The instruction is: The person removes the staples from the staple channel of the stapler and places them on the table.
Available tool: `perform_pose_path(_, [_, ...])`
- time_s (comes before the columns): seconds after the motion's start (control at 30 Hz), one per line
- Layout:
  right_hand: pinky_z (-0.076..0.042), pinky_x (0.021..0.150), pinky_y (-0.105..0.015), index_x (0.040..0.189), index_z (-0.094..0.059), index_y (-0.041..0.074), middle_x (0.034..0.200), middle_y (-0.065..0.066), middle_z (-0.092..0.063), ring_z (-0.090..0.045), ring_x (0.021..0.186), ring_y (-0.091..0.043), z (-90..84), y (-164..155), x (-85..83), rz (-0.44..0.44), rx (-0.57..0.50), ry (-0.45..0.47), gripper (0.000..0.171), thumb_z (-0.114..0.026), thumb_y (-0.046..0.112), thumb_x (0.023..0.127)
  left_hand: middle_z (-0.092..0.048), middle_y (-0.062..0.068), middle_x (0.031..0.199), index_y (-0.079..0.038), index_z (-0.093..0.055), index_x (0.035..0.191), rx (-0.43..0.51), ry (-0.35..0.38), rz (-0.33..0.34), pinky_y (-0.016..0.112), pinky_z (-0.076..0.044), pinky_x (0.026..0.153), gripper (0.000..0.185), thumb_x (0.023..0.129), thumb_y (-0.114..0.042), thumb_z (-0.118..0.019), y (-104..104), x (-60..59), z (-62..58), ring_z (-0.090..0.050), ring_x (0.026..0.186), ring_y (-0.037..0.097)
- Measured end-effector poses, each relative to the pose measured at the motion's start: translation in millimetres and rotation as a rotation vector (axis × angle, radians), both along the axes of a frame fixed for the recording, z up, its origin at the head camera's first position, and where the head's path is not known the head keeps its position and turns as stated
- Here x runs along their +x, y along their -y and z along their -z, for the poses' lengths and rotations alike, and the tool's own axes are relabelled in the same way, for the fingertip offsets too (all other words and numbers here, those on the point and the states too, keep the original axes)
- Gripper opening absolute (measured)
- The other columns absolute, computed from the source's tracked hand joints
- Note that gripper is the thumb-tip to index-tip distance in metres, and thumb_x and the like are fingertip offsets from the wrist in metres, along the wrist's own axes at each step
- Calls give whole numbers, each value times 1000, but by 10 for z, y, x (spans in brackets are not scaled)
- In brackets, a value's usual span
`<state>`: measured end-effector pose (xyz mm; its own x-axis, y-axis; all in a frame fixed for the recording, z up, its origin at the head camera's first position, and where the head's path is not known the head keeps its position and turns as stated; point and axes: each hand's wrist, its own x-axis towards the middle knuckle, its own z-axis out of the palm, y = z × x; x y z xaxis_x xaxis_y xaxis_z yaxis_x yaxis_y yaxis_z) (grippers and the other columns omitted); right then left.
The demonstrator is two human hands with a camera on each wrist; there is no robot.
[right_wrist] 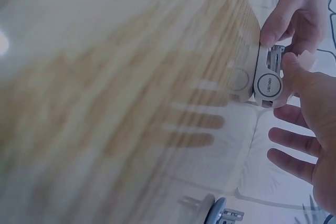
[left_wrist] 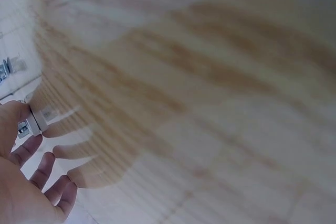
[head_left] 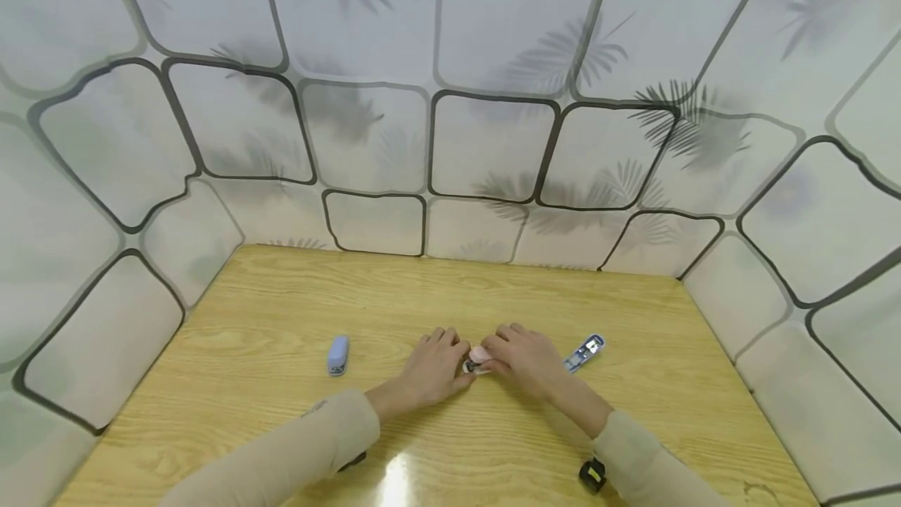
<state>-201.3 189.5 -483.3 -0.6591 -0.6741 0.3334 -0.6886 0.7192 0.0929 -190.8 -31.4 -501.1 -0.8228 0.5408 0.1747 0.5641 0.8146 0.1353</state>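
Near the middle of the table both hands hold a small white-and-pink stapler (head_left: pixel 475 366). In the right wrist view the stapler (right_wrist: pixel 269 86) shows a round badge and a bare metal part along its top, low over the wood. My left hand (head_left: pixel 435 366) pinches one end between thumb and fingers. My right hand (head_left: pixel 526 358) grips the other end with thumb and forefinger at the pink part; its other fingers extend loosely, as the right wrist view shows. Fingers hide much of the stapler.
A blue stapler (head_left: pixel 338 355) lies to the left of the hands. Just right of the right hand lies an opened blue stapler (head_left: pixel 586 352), partly hidden by the wrist. A small black object (head_left: pixel 593 475) sits by the right sleeve. Patterned cloth walls (head_left: pixel 479 147) enclose the wooden table (head_left: pixel 450 296).
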Motion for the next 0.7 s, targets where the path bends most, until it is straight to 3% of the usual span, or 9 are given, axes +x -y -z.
perform_pose_path(0.27, [-61, 75, -31, 119, -72, 21, 107, 2, -73, -70, 94, -16, -72, -24, 13, 49, 32, 11, 36, -74, 47, 95, -63, 0, 105, -20, -70, 106, 2, -5, 4, 28, -48, 76, 30, 96, -48, -75, 12, -2, -3, -57, 94, 17])
perform_pose_path(0.43, [-61, 71, -31, 123, -71, 19, 106, 2, -73, -71, 92, -17, -116, -42, 32, 44, 16, -26, 40, -77, 46, 94, -63, 0, 105, -20, -70, 107, 7, 1, 0, 28, -47, 76, 30, 96, -48, -75, 16, -1, -7, -57, 94, 16])
perform_pose_path(0.7, [-60, 69, -28, 117, -72, 21, 101, 3, -72, -71, 89, -16, -110, -99, 32, 28, -19, -62, 37, -81, 45, 90, -64, 0, 103, -20, -71, 106, 7, -13, -1, 27, -48, 75, 31, 95, -48, -76, 13, 1, 3, -57, 91, 16])
